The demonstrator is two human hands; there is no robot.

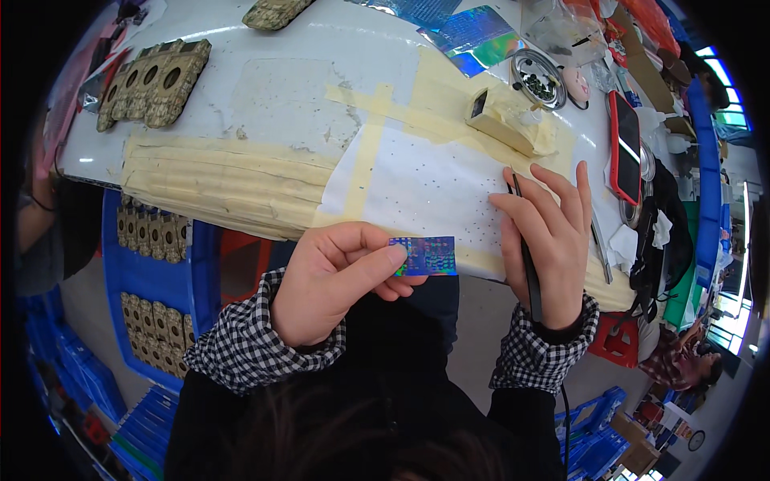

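My left hand (333, 276) pinches a small holographic blue sheet (437, 255) between thumb and fingers, just off the near table edge. In my right hand (553, 240) is a pair of black tweezers (529, 276). The tweezers' tips point away from me, between thumb and index finger, while the other fingers are spread. Under and beyond the hands lies a white paper sheet (401, 180), taped down and dotted with many tiny dark specks. What the specks are is too small to tell.
A yellow-taped box (505, 120), a round metal dish (539, 78) of dark bits and a red-cased phone (626, 148) stand at the right. Larger holographic sheets (473, 40) lie at the back. Camouflage-patterned parts (156, 84) sit far left; more fill a blue crate (152, 276).
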